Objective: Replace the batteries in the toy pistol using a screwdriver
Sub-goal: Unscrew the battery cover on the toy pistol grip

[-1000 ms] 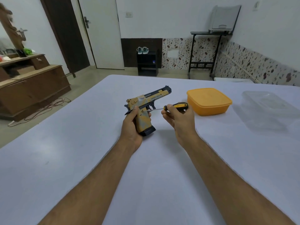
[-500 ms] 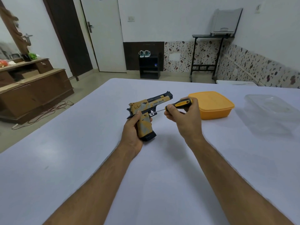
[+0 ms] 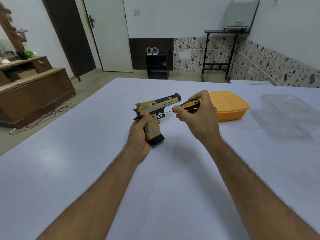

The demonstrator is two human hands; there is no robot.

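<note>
The toy pistol (image 3: pixel 160 105) is yellow and black, held upright above the white table (image 3: pixel 86 170) with its barrel pointing right. My left hand (image 3: pixel 140 134) is wrapped around its grip, thumb up near the frame. My right hand (image 3: pixel 199 118) holds a screwdriver (image 3: pixel 189 103) with a black and yellow handle. Its thin metal shaft slants down to the left, and the tip touches the pistol's side just above the grip, near my left thumb. No batteries are visible.
A yellow lidded plastic box (image 3: pixel 230 108) sits just behind my right hand. A clear plastic container (image 3: pixel 290 115) lies further right. Beyond the table's far edge are a black shoe stand (image 3: pixel 157 66), a folding desk (image 3: pixel 223 54) and wooden drawers (image 3: pixel 34 90) at the left.
My right hand has risen a little and tilted the screwdriver handle upward, keeping the tip at the pistol's side. My left hand still holds the pistol the same way.
</note>
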